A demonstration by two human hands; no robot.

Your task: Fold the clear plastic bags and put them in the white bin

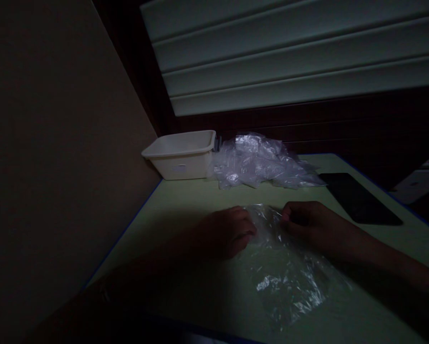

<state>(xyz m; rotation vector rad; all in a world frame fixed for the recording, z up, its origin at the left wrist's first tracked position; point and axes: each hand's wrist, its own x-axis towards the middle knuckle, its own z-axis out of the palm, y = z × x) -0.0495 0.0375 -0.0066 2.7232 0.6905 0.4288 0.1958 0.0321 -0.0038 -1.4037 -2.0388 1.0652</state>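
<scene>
A clear plastic bag [289, 282] stretches over the table toward me, its crinkled film catching the light. At its upper left edge my left hand [232, 231] is closed on the film, fingers curled. My right hand [307, 224] pinches the upper right edge between thumb and forefinger. Between the two hands the top of the bag is held up a little, and whether its mouth is parted I cannot tell. Dim light hides the details of my left fingers.
A white plastic tub [189, 167] stands at the back left by the wall. Beside it lies a heap of clear plastic bags [253, 162]. A black flat tablet-like slab [359, 198] rests at the right on the pale green table [164, 210], which has a blue edge.
</scene>
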